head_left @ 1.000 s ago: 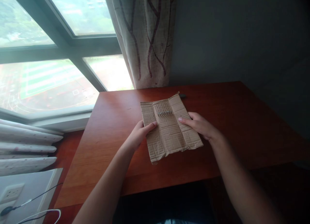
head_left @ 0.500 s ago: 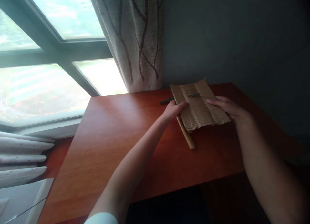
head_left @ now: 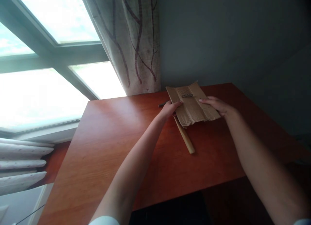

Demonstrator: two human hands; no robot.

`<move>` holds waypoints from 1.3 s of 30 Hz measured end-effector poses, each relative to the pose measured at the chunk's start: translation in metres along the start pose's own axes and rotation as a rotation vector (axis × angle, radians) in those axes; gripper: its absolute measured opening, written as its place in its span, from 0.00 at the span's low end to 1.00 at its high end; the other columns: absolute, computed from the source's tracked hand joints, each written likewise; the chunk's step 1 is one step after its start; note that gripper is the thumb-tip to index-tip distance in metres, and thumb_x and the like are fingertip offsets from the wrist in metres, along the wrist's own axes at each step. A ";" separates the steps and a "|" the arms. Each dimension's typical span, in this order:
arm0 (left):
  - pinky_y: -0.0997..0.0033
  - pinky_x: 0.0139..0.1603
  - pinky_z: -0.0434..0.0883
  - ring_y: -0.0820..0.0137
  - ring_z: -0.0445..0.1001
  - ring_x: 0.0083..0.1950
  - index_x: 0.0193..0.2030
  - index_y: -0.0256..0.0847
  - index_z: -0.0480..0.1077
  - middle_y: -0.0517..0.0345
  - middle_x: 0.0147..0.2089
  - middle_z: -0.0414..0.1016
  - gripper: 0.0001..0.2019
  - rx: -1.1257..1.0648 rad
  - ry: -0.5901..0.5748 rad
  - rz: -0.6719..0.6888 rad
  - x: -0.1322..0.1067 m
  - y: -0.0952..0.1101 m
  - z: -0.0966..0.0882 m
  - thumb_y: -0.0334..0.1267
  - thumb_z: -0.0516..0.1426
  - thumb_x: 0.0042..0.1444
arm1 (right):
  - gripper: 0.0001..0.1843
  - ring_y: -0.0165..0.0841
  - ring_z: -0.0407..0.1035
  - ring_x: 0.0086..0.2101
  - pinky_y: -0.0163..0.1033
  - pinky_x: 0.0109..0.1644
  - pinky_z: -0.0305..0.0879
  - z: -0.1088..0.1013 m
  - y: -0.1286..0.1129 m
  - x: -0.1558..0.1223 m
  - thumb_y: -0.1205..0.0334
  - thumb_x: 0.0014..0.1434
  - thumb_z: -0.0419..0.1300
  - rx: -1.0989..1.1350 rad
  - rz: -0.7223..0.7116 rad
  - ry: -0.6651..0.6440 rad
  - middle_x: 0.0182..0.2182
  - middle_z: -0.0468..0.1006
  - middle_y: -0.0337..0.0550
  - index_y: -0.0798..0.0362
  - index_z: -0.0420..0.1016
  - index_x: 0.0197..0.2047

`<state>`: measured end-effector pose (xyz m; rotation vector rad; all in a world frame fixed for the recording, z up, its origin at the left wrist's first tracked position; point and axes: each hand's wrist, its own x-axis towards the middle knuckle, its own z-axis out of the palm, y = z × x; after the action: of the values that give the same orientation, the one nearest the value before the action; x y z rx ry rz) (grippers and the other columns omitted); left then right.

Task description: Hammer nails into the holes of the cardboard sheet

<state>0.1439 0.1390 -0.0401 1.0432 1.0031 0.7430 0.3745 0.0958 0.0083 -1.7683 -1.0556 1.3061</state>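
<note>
A creased sheet of brown cardboard [head_left: 193, 105] with a small row of metal nails [head_left: 187, 95] stuck in it sits near the far edge of the red-brown table [head_left: 116, 147]. My left hand [head_left: 169, 109] grips its left edge, thumb on top. My right hand [head_left: 216, 105] holds its right edge, fingers laid over the top. A wooden stick [head_left: 185, 138], like a tool handle, pokes out from under the cardboard toward me. A dark object [head_left: 162, 104] shows just left of my left hand.
A patterned curtain [head_left: 136, 43] hangs at the back left of the table beside a bright window [head_left: 48, 66]. A grey wall [head_left: 230, 37] runs behind the table. White slats [head_left: 21, 163] lie at the lower left.
Both hands carried the cardboard from the middle of the table to its far side. A wooden stick that lay hidden under the sheet now shows.
</note>
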 end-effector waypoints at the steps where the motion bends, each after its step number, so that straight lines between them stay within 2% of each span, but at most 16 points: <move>1: 0.59 0.47 0.77 0.53 0.79 0.55 0.51 0.37 0.74 0.40 0.55 0.80 0.20 -0.003 -0.005 0.002 -0.001 0.000 0.000 0.45 0.64 0.55 | 0.14 0.42 0.80 0.33 0.44 0.35 0.77 0.000 0.000 0.000 0.57 0.62 0.65 0.005 0.005 -0.012 0.37 0.85 0.53 0.56 0.80 0.47; 6: 0.59 0.47 0.76 0.54 0.79 0.54 0.51 0.38 0.74 0.41 0.54 0.80 0.20 0.000 -0.012 0.008 -0.005 0.001 0.001 0.44 0.65 0.53 | 0.15 0.41 0.79 0.34 0.43 0.36 0.76 -0.002 0.002 0.000 0.56 0.62 0.64 0.010 0.004 -0.058 0.37 0.85 0.53 0.56 0.79 0.49; 9: 0.63 0.42 0.75 0.58 0.80 0.47 0.51 0.39 0.74 0.43 0.51 0.81 0.20 0.013 -0.018 0.014 -0.010 0.004 -0.003 0.44 0.66 0.53 | 0.15 0.40 0.79 0.34 0.42 0.37 0.75 -0.013 0.003 0.003 0.52 0.62 0.65 0.028 -0.035 -0.088 0.38 0.85 0.51 0.54 0.80 0.47; 11: 0.66 0.38 0.73 0.63 0.79 0.39 0.52 0.40 0.74 0.45 0.50 0.81 0.20 0.011 -0.013 0.018 -0.018 0.006 -0.011 0.47 0.65 0.56 | 0.12 0.34 0.76 0.30 0.39 0.33 0.72 -0.023 0.003 0.001 0.53 0.62 0.66 0.061 -0.133 0.063 0.39 0.84 0.49 0.52 0.81 0.44; 14: 0.71 0.32 0.70 0.71 0.76 0.31 0.54 0.42 0.73 0.49 0.52 0.79 0.20 -0.033 0.122 0.083 -0.038 0.003 -0.029 0.50 0.63 0.59 | 0.04 0.27 0.67 0.24 0.35 0.27 0.61 -0.022 -0.002 -0.020 0.59 0.62 0.65 0.188 -0.437 0.553 0.39 0.82 0.45 0.50 0.79 0.37; 16: 0.73 0.31 0.68 0.74 0.74 0.30 0.49 0.40 0.74 0.50 0.50 0.80 0.17 -0.053 0.293 0.181 -0.055 -0.005 -0.044 0.48 0.63 0.59 | 0.09 0.28 0.65 0.25 0.35 0.28 0.59 0.003 -0.005 -0.050 0.59 0.65 0.60 0.283 -0.730 0.670 0.33 0.79 0.43 0.49 0.77 0.34; 18: 0.74 0.33 0.68 0.73 0.74 0.32 0.41 0.39 0.75 0.52 0.44 0.80 0.14 -0.052 0.342 0.258 -0.072 -0.016 -0.058 0.48 0.62 0.59 | 0.18 0.30 0.64 0.25 0.36 0.30 0.59 0.050 -0.008 -0.084 0.55 0.69 0.56 0.254 -0.946 0.521 0.25 0.72 0.39 0.50 0.73 0.27; 19: 0.73 0.35 0.69 0.71 0.74 0.34 0.39 0.38 0.76 0.52 0.39 0.80 0.14 -0.056 0.328 0.279 -0.080 -0.022 -0.064 0.49 0.62 0.59 | 0.20 0.30 0.64 0.26 0.36 0.31 0.59 0.080 -0.009 -0.098 0.55 0.70 0.55 0.188 -0.961 0.352 0.23 0.70 0.38 0.50 0.71 0.26; 21: 0.71 0.39 0.71 0.68 0.76 0.37 0.37 0.38 0.76 0.53 0.36 0.80 0.15 -0.066 0.296 0.309 -0.094 -0.033 -0.076 0.49 0.63 0.58 | 0.18 0.29 0.63 0.27 0.36 0.32 0.58 0.145 -0.007 -0.113 0.55 0.69 0.57 0.036 -0.861 0.011 0.23 0.68 0.36 0.50 0.69 0.26; 22: 0.71 0.40 0.72 0.67 0.76 0.38 0.37 0.38 0.77 0.53 0.36 0.80 0.15 -0.082 0.288 0.321 -0.100 -0.038 -0.080 0.50 0.62 0.59 | 0.18 0.29 0.64 0.27 0.36 0.32 0.58 0.177 -0.004 -0.113 0.55 0.68 0.58 0.033 -0.807 -0.076 0.24 0.69 0.36 0.51 0.69 0.27; 24: 0.69 0.40 0.72 0.66 0.77 0.39 0.38 0.37 0.78 0.52 0.38 0.81 0.16 -0.118 0.300 0.355 -0.108 -0.045 -0.089 0.50 0.60 0.61 | 0.21 0.30 0.65 0.27 0.36 0.32 0.59 0.232 0.005 -0.099 0.50 0.68 0.56 0.116 -0.705 -0.114 0.24 0.69 0.37 0.50 0.66 0.26; 26: 0.68 0.42 0.73 0.65 0.77 0.40 0.40 0.37 0.79 0.51 0.40 0.81 0.17 -0.142 0.329 0.401 -0.113 -0.050 -0.095 0.49 0.57 0.63 | 0.23 0.32 0.65 0.26 0.37 0.31 0.59 0.269 0.015 -0.077 0.45 0.69 0.52 0.194 -0.612 -0.055 0.23 0.70 0.38 0.49 0.65 0.27; 28: 0.68 0.46 0.73 0.65 0.77 0.42 0.39 0.38 0.79 0.51 0.42 0.81 0.16 -0.132 0.347 0.446 -0.116 -0.052 -0.098 0.48 0.56 0.64 | 0.24 0.36 0.70 0.30 0.39 0.35 0.62 0.288 0.026 -0.057 0.42 0.68 0.51 0.193 -0.621 -0.028 0.25 0.74 0.42 0.49 0.67 0.27; 30: 0.70 0.44 0.73 0.67 0.75 0.39 0.38 0.37 0.79 0.52 0.40 0.81 0.16 -0.103 0.334 0.451 -0.118 -0.052 -0.099 0.47 0.56 0.64 | 0.27 0.36 0.70 0.29 0.39 0.32 0.62 0.291 0.034 -0.047 0.39 0.68 0.50 0.200 -0.616 -0.060 0.24 0.74 0.43 0.49 0.68 0.26; 35: 0.74 0.20 0.58 0.75 0.59 0.20 0.40 0.38 0.78 0.60 0.26 0.71 0.21 -0.069 0.259 0.323 -0.118 -0.055 -0.097 0.55 0.54 0.65 | 0.34 0.33 0.64 0.19 0.37 0.21 0.57 0.280 0.042 -0.047 0.32 0.67 0.46 0.234 -0.571 -0.170 0.17 0.68 0.39 0.49 0.65 0.21; 39: 0.73 0.26 0.63 0.72 0.65 0.26 0.35 0.38 0.74 0.57 0.29 0.73 0.20 0.017 0.307 0.378 -0.115 -0.055 -0.097 0.54 0.54 0.65 | 0.35 0.34 0.67 0.21 0.39 0.25 0.62 0.281 0.040 -0.046 0.31 0.67 0.46 0.245 -0.569 -0.140 0.18 0.70 0.41 0.48 0.66 0.21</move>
<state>0.0132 0.0526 -0.0725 1.1719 1.0845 1.2342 0.1045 0.0543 -0.0806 -1.0945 -1.2931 1.1436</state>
